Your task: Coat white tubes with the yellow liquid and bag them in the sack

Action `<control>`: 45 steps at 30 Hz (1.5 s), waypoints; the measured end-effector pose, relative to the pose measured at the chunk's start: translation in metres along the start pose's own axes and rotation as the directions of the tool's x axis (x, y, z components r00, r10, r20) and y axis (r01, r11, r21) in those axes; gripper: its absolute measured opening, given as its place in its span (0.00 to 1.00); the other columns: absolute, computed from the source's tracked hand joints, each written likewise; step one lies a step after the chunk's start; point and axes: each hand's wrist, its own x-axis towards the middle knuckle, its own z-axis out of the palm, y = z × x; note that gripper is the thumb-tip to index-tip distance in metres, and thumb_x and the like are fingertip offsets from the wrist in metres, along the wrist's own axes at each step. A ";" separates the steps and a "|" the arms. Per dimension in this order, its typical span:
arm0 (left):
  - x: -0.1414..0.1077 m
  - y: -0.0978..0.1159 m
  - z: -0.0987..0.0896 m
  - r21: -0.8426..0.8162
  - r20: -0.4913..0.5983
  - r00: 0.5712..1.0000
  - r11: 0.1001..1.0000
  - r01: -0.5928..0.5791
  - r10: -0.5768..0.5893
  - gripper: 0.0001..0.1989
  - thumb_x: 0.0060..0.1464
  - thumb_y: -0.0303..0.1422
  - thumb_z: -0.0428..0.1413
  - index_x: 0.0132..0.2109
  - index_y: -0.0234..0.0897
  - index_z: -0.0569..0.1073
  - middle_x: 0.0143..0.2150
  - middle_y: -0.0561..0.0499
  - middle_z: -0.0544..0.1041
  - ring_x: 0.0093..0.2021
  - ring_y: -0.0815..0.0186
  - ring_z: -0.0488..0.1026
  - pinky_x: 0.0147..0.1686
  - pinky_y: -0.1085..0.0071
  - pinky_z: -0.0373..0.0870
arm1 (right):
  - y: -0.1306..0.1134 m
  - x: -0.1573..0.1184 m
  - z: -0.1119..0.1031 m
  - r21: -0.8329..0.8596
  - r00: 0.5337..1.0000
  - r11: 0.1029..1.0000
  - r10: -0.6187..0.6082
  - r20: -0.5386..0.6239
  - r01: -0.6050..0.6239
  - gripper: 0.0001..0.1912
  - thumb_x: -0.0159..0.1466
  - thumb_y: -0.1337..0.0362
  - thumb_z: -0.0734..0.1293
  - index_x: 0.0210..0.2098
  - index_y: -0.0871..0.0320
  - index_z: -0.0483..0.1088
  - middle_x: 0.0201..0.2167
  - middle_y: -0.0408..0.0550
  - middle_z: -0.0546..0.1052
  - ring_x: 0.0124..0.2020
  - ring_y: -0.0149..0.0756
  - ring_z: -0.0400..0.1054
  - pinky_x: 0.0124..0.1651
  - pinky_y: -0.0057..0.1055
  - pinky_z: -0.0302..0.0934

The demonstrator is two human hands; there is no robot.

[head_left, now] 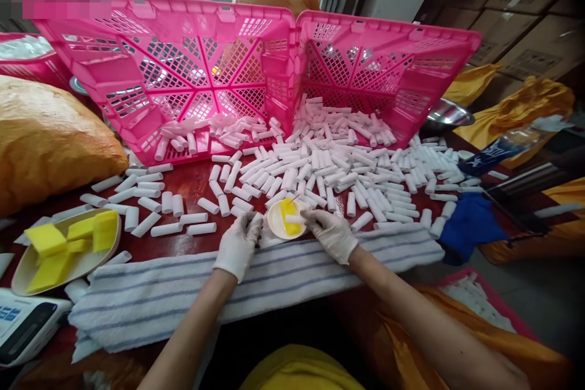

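My right hand (331,234), in a white glove, pinches a small white tube (296,219) over a round white dish (275,222). A yellow sponge (289,210) lies in that dish, and the tube's end overlaps it; whether they touch I cannot tell. To the dish's left, my left hand (238,247), also gloved, has its fingers curled around another white tube (257,217), of which only an end shows. Many loose white tubes (320,161) are heaped on the dark red table (183,247) just beyond both hands.
Two pink baskets (212,88) tip toward me, tubes spilling from them. Along the front edge lies a striped towel (183,292). At left are a dish (112,244) of yellow sponges, a white device (27,323) and an orange sack (55,140). A bottle (503,146) lies right.
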 end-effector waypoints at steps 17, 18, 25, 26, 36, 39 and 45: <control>-0.010 0.007 -0.005 -0.098 0.033 0.999 0.995 -0.014 0.018 0.19 0.48 0.45 0.57 0.42 0.37 0.69 0.40 0.49 0.76 0.40 0.63 0.73 0.43 0.68 0.70 | -0.018 -0.011 0.001 -0.062 0.995 0.993 -0.102 0.014 0.102 0.09 0.60 0.58 0.66 0.28 0.56 0.74 0.29 0.46 0.70 0.31 0.33 0.65 0.34 0.31 0.62; -0.011 0.007 -0.005 -0.112 0.031 0.999 0.994 -0.018 0.021 0.18 0.48 0.45 0.58 0.42 0.37 0.69 0.40 0.49 0.76 0.40 0.64 0.73 0.44 0.68 0.70 | -0.021 -0.013 0.000 -0.013 0.998 0.998 -0.064 0.008 0.064 0.10 0.59 0.57 0.66 0.28 0.56 0.74 0.29 0.46 0.70 0.30 0.32 0.65 0.34 0.31 0.62; -0.027 0.028 0.006 -0.305 0.133 0.987 0.952 -0.042 0.086 0.17 0.46 0.41 0.60 0.41 0.36 0.70 0.40 0.50 0.76 0.42 0.65 0.73 0.48 0.69 0.69 | -0.045 -0.020 -0.008 0.473 0.912 0.797 0.408 0.034 -0.374 0.19 0.57 0.49 0.67 0.37 0.59 0.69 0.20 0.39 0.65 0.19 0.25 0.55 0.20 0.24 0.51; -0.031 0.032 0.009 -0.331 0.167 0.981 0.943 -0.034 0.094 0.16 0.46 0.40 0.60 0.40 0.36 0.71 0.40 0.50 0.76 0.42 0.66 0.73 0.47 0.70 0.69 | -0.048 -0.019 -0.008 0.502 0.898 0.762 0.433 0.076 -0.409 0.20 0.56 0.48 0.68 0.36 0.59 0.68 0.18 0.37 0.63 0.17 0.24 0.53 0.19 0.23 0.48; -0.051 0.054 0.004 -0.361 0.441 0.896 0.903 0.234 -0.056 0.22 0.53 0.52 0.51 0.34 0.35 0.65 0.20 0.59 0.57 0.17 0.76 0.51 0.16 0.77 0.49 | -0.074 -0.035 -0.023 -0.014 0.999 1.000 -0.025 -0.024 0.025 0.11 0.60 0.57 0.65 0.37 0.57 0.70 0.29 0.47 0.74 0.29 0.32 0.66 0.33 0.29 0.63; -0.053 0.056 0.014 -0.360 0.501 0.852 0.857 0.368 -0.156 0.25 0.53 0.57 0.44 0.28 0.39 0.59 0.17 0.61 0.51 0.15 0.76 0.45 0.16 0.76 0.45 | -0.073 -0.039 -0.016 -0.239 0.943 0.912 -0.319 0.092 0.332 0.07 0.62 0.60 0.62 0.33 0.57 0.69 0.26 0.47 0.71 0.28 0.33 0.65 0.34 0.31 0.61; -0.067 0.057 0.049 0.169 -0.007 1.000 0.986 -0.019 0.020 0.24 0.58 0.47 0.37 0.24 0.39 0.65 0.22 0.46 0.70 0.22 0.64 0.65 0.25 0.69 0.58 | -0.068 -0.044 0.013 -0.369 0.976 0.926 -0.144 -0.160 0.076 0.16 0.67 0.63 0.54 0.24 0.55 0.62 0.18 0.44 0.68 0.20 0.30 0.61 0.27 0.27 0.54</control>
